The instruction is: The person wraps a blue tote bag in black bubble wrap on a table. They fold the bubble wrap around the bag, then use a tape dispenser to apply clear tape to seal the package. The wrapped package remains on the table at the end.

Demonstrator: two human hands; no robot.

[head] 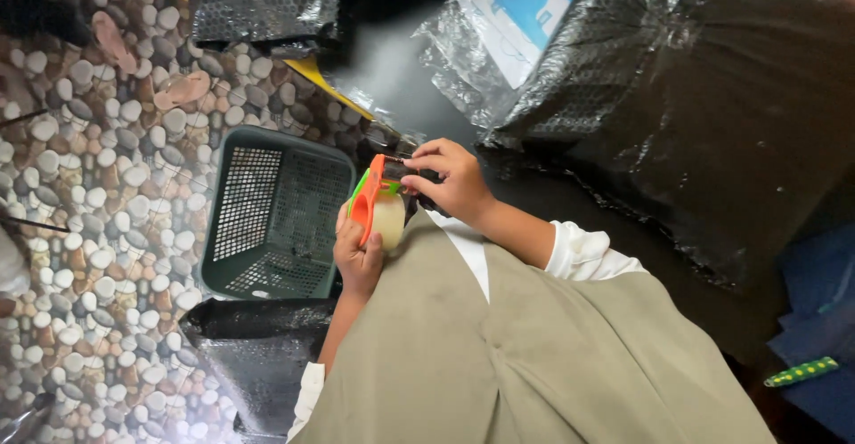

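The left hand [356, 257] is closed around an orange tape dispenser [376, 202] with its clear tape roll, held above the person's lap. The right hand [450, 179] pinches the dispenser's top end with its fingertips. Just left stands a green perforated basket [276, 212] on the pebble-patterned floor [98, 168]; black bubble-wrapped parcels [695, 97] lie beyond
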